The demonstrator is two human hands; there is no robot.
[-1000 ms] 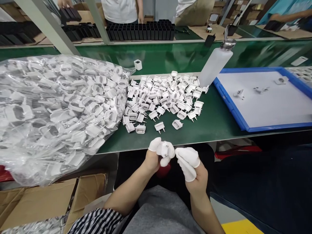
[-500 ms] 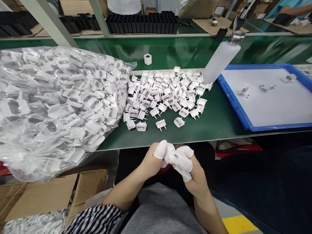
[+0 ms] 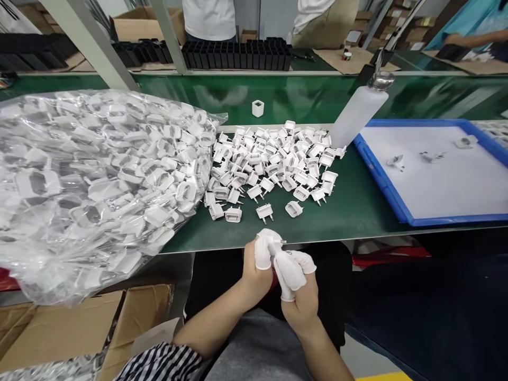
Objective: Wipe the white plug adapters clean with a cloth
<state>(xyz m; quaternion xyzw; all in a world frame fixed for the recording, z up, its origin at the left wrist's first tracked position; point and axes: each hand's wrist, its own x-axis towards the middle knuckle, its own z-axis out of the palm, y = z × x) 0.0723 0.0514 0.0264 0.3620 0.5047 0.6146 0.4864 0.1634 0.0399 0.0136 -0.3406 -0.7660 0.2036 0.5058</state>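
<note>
Your left hand (image 3: 257, 267) clasps a white plug (image 3: 282, 242), its body mostly lost among white finger covers (image 3: 290, 271), and whether your adjoining right hand (image 3: 298, 283) grips it I can't tell.

The left hand (image 3: 260, 264) holds a white plug (image 3: 277, 243), the right hand (image 3: 297, 280) against it.

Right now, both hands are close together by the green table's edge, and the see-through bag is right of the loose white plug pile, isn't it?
Not quite: the head view shows the see-through bag left of the loose white plug pile, not right. The left hand and right hand are close together by the edge of the green table.
</note>
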